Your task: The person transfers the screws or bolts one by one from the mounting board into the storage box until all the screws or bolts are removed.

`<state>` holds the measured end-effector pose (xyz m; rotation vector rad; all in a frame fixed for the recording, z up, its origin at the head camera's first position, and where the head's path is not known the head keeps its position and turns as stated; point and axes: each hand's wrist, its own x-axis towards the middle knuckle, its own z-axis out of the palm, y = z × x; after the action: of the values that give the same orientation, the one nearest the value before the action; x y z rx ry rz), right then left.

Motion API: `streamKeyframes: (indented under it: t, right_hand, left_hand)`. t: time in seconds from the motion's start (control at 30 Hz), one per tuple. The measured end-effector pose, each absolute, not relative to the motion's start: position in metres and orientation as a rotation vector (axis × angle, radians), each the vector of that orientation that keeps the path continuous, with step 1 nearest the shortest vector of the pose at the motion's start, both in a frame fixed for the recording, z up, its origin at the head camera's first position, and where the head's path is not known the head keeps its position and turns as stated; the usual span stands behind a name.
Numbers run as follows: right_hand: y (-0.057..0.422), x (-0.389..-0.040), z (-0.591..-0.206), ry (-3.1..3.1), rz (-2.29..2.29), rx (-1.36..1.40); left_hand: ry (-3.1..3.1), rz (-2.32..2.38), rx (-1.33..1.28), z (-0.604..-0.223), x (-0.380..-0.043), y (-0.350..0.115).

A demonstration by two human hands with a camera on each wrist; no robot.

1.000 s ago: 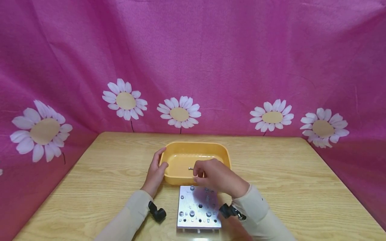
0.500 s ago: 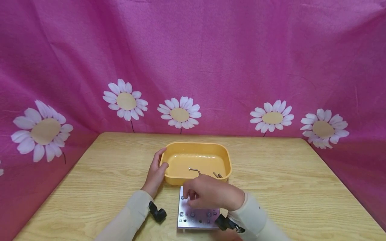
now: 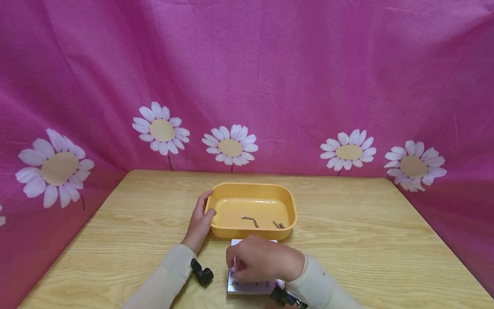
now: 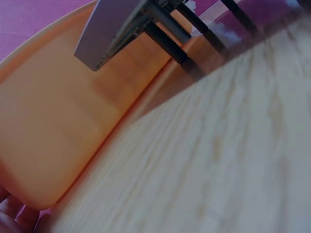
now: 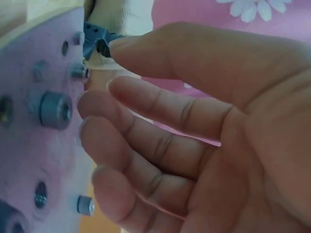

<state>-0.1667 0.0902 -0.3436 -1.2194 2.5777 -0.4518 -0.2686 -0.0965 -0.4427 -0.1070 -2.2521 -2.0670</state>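
Note:
My left hand (image 3: 198, 223) grips the left end of a yellow plastic tray (image 3: 252, 234), thumb over the rim and fingers outside. Several bolts (image 3: 248, 217) lie in the tray. My right hand (image 3: 264, 259) is over a metal plate (image 3: 251, 288) in front of the tray, hiding most of its top. In the right wrist view, its fingers are loosely bent with a gap between thumb and index finger, holding nothing visible. Their tips are near a small socket-head bolt (image 5: 80, 72) standing in the plate; a larger one (image 5: 56, 110) is beside it.
Threaded bolt shanks (image 4: 165, 42) stick out below the plate in the left wrist view. Both hands work on a wooden table (image 3: 359, 231). A pink cloth with daisies (image 3: 285, 86) hangs behind it. Each sleeve carries a black wrist mount (image 3: 201, 272).
My right hand has moved from above the tray toward me, over the plate's left part. Several bolts in the tray that it covered now show. The left hand keeps its place.

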Motion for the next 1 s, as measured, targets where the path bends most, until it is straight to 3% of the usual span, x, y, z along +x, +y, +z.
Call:
streamKeyframes:
  t: [1.0]
  right_hand:
    - [0.079, -0.163, -0.354, 2.592, -0.340, -1.116]
  left_hand:
    - [-2.241, -2.088, -0.116, -0.443, -0.268, -0.097]
